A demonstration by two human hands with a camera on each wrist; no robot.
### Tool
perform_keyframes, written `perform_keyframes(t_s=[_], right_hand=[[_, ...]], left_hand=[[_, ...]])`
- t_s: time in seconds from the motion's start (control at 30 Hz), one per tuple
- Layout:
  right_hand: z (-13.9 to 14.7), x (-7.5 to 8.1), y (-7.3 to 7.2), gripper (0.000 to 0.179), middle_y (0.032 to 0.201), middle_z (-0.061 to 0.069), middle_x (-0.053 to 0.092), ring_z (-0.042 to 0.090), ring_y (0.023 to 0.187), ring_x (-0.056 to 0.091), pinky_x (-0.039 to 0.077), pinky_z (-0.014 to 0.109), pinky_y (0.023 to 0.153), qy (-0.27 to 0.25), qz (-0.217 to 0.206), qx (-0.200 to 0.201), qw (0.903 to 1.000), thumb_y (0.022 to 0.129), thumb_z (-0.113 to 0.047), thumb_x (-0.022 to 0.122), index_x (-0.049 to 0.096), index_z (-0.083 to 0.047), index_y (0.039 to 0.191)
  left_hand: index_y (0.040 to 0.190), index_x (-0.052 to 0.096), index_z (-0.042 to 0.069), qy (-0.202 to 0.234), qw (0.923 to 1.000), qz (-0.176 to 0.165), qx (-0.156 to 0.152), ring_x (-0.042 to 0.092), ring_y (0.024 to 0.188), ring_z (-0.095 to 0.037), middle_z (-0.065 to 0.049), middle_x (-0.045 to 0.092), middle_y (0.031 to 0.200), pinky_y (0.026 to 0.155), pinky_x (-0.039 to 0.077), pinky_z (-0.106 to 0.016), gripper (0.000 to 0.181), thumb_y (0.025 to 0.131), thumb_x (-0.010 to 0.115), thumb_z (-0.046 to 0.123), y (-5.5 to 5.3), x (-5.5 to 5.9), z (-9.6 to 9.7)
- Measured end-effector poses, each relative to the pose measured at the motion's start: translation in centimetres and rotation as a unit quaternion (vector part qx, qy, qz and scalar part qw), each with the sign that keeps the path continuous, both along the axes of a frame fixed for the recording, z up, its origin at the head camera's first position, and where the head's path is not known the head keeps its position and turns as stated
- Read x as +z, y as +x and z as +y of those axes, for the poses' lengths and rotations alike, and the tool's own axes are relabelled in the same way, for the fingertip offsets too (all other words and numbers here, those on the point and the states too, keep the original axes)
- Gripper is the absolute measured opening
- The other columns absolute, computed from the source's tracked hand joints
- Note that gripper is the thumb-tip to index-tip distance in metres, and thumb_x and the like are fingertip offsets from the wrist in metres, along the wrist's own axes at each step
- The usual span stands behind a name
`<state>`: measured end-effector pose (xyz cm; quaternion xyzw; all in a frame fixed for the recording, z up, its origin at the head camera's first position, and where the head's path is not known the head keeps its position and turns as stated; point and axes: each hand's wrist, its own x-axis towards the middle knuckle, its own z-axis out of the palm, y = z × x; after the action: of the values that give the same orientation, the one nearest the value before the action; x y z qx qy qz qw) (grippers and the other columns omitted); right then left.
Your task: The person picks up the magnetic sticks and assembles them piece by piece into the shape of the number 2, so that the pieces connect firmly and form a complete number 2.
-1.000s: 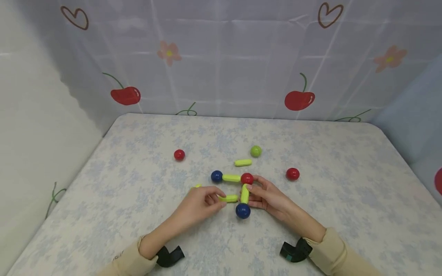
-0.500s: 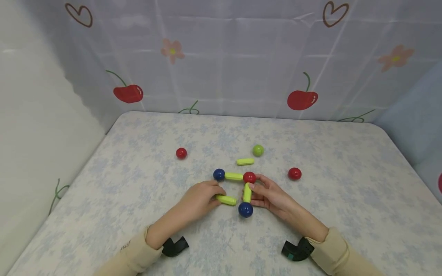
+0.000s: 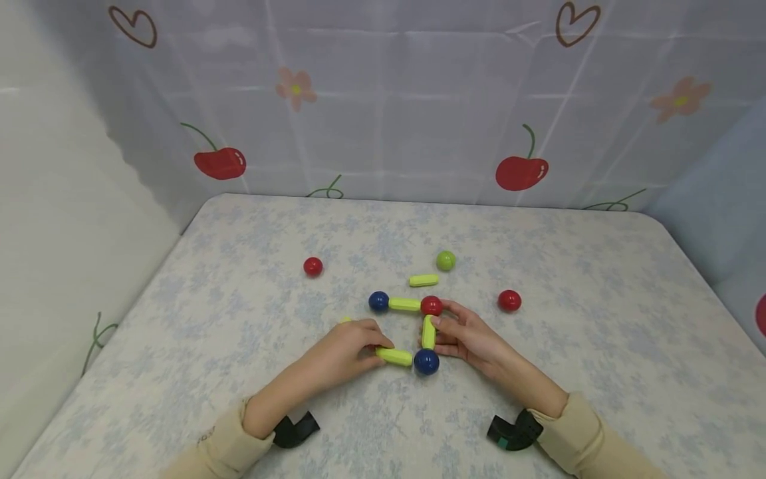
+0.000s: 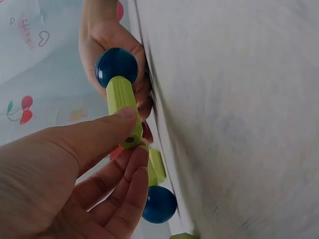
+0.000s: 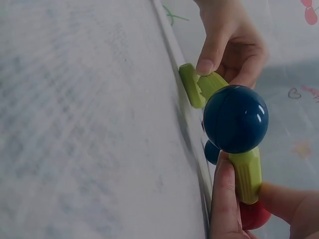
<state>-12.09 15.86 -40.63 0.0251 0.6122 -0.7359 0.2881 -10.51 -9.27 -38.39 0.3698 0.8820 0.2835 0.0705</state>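
Although the small marks on the left sleeve cannot be read, upside-down lettering on the backdrop in the left wrist view looks like "happy". Right of the sleeve, a loose red ball lies on the table. The left hand, mostly hiding a tucked-away stick, pinches a yellow-green stick between thumb and fingers; whether its tip touches the near blue ball is hard to tell. Behind, a far blue ball, a crosswise stick and a corner red ball sit end to end. The right hand grips the linking stick between corner and near balls, some fingertips hidden.
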Motion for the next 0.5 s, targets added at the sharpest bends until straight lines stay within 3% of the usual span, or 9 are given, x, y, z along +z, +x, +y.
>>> perform_keyframes(t_s=[0.17,0.3,0.37,0.5], right_hand=[[-0.2,0.1,0.1,0.060,0.094,0.010,0.064,0.017,0.081,0.064,0.052,0.030,0.074,0.014,0.018,-0.007,0.9997,0.098,-0.014,0.051,0.018,-0.005,0.147],[-0.1,0.5,0.4,0.066,0.106,0.017,0.062,0.022,0.085,0.064,0.052,0.034,0.075,0.079,0.080,0.008,0.9936,0.096,-0.013,0.054,0.014,-0.011,0.149],[-0.1,0.8,0.5,0.069,0.112,0.020,0.058,0.025,0.085,0.064,0.053,0.036,0.073,0.130,0.131,0.019,0.9826,0.095,-0.012,0.056,0.014,-0.012,0.150],[0.1,1.3,0.7,0.067,0.116,0.023,0.053,0.026,0.079,0.066,0.054,0.036,0.067,0.211,0.221,0.032,0.9516,0.093,-0.010,0.059,0.021,-0.012,0.148]], left_hand=[[0.101,0.072,0.010,0.007,0.9999,-0.006,0.005,0.052,0.074,-0.003,0.007,0.059,0.088,0.064,0.045,-0.020,0.020,0.082,0.074,0.012,0.1,-0.2,0.2],[0.102,0.072,0.010,0.011,0.9998,-0.003,0.014,0.053,0.075,-0.003,0.006,0.059,0.089,0.065,0.045,-0.020,0.020,0.082,0.074,0.012,0.1,-0.3,0.2],[0.102,0.072,0.010,0.014,0.9998,-0.002,0.016,0.053,0.075,-0.003,0.006,0.060,0.089,0.065,0.045,-0.020,0.021,0.082,0.074,0.011,0.1,-0.4,0.3],[0.103,0.072,0.010,0.016,0.9996,-0.004,0.024,0.053,0.075,-0.003,0.005,0.060,0.090,0.066,0.046,-0.019,0.021,0.082,0.074,0.011,0.1,-0.5,0.3]])
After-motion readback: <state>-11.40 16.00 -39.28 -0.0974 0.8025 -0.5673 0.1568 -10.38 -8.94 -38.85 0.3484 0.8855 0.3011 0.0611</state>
